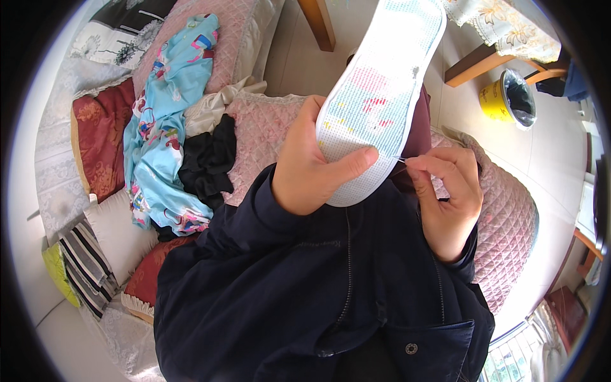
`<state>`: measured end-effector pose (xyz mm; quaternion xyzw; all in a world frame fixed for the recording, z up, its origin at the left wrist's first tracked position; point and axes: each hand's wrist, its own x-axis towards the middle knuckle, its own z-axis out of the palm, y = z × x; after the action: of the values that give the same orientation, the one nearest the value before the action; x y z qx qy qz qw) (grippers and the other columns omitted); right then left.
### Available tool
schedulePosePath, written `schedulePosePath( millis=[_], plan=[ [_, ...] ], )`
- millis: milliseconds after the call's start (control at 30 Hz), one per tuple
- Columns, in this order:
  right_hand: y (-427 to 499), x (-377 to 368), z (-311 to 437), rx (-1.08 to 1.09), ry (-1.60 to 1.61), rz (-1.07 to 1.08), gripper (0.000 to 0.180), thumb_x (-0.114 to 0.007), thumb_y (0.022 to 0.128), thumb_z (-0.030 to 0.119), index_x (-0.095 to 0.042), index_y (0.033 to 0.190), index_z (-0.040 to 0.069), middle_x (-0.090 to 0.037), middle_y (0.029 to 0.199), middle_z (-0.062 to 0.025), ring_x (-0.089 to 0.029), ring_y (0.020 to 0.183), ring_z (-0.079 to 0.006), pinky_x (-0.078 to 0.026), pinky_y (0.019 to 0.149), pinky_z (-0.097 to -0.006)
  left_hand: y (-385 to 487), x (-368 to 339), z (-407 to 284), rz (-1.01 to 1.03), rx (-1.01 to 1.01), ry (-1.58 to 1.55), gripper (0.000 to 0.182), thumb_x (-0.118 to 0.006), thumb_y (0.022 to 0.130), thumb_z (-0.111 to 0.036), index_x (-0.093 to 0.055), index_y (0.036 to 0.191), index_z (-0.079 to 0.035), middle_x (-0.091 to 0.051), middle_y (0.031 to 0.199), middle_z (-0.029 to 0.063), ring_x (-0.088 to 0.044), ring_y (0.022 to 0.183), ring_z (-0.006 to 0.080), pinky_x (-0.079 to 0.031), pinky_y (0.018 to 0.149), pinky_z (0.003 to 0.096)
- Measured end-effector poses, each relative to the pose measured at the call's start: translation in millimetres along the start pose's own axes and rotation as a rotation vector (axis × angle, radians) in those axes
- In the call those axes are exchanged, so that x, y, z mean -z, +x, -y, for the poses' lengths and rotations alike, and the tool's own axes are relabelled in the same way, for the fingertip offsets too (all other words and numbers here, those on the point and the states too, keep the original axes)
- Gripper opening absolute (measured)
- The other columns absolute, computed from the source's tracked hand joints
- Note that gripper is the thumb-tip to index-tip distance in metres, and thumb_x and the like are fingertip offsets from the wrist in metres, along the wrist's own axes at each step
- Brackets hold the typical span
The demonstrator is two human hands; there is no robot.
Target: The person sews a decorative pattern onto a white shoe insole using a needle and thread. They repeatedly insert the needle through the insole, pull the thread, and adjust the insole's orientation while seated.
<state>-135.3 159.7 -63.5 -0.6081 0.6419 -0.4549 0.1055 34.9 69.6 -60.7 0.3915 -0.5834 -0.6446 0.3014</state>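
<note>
A white insole of mesh-like fabric is held up in front of my dark jacket. Light blue, pink, red and yellow stitches cover parts of it, and its heel end points toward me. My left hand grips the heel part, thumb lying across the upper face and the other fingers hidden behind. At the insole's right edge, my right hand pinches a thin, pale thread or needle between thumb and forefinger; which of the two it is, I cannot tell.
Pink quilted covers lie on the sofa around me. To the left are a light blue patterned garment, a black cloth and a red cushion. A yellow bin with a liner stands on the floor beside a wooden table leg.
</note>
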Motion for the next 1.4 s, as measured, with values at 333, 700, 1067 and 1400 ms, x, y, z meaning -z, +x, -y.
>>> schedulePosePath(
  millis=[333, 700, 1067, 1400],
  plan=[
    [-1.2, -6.7, 2.1, -0.066, 0.075, 0.027, 0.013, -0.069, 0.069, -0.003, -0.063, 0.079, 0.003, -0.059, 0.079, -0.0072, -0.055, 0.074, -0.0244, -0.045, 0.064, -0.0326, -0.5, 1.1, 1.4, 0.052, 0.034, -0.061, 0.054, -0.073, 0.074, -0.012, -0.041, 0.114, 0.006, -0.056, 0.104, 0.0121, -0.054, 0.096, 0.0148, -0.044, 0.084, 0.0305],
    [0.4, -4.1, 4.4, 0.076, -0.047, 0.032, 0.014, -0.068, 0.069, -0.002, -0.064, 0.081, 0.003, -0.056, 0.078, -0.007, -0.053, 0.072, -0.0246, -0.044, 0.062, -0.0332, -4.9, 0.1, -1.3, -0.007, -0.007, 0.015, 0.055, -0.074, 0.074, -0.014, -0.04, 0.113, 0.006, -0.054, 0.104, 0.0121, -0.053, 0.097, 0.0149, -0.043, 0.085, 0.0306],
    [-2.6, -4.6, 4.7, -0.003, 0.04, -0.001, 0.016, -0.071, 0.065, -0.003, -0.066, 0.079, 0.004, -0.056, 0.076, -0.0061, -0.052, 0.07, -0.0221, -0.043, 0.06, -0.0306, -4.9, -0.7, -3.0, 0.01, -0.022, -0.008, 0.054, -0.072, 0.074, -0.014, -0.04, 0.113, 0.006, -0.055, 0.104, 0.0116, -0.053, 0.096, 0.0146, -0.044, 0.083, 0.0305],
    [-4.1, -11.5, 2.5, 0.008, 0.033, -0.046, 0.013, -0.071, 0.067, -0.002, -0.063, 0.077, 0.003, -0.057, 0.075, -0.0072, -0.053, 0.067, -0.023, -0.043, 0.059, -0.0312, -4.9, -1.3, 1.5, 0.015, -0.02, -0.002, 0.053, -0.073, 0.074, -0.015, -0.041, 0.111, 0.006, -0.055, 0.103, 0.0126, -0.054, 0.095, 0.0145, -0.044, 0.082, 0.0304]
  ],
)
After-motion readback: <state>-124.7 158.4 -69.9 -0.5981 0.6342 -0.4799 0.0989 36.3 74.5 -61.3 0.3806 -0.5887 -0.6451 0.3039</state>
